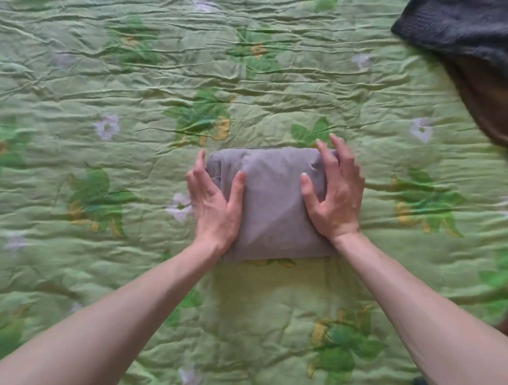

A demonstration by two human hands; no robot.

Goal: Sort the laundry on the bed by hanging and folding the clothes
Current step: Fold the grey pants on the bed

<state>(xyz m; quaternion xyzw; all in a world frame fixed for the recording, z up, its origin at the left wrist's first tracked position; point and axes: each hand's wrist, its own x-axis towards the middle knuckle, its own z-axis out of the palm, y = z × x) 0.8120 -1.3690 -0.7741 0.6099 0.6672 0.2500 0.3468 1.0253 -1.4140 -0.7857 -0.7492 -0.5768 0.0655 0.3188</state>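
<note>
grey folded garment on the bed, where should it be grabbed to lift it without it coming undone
Take the grey folded garment by its two short ends, coming in from left and right at once. It lies flat on the green bedspread as a compact rectangle, and the left hand and right hand already bracket those ends, thumbs on top. Sliding fingers underneath should keep the layers together.

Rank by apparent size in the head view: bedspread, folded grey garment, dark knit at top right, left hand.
1. bedspread, fills the frame.
2. dark knit, cut off by the frame edge, so its true extent is unsure.
3. grey garment.
4. left hand.
</note>
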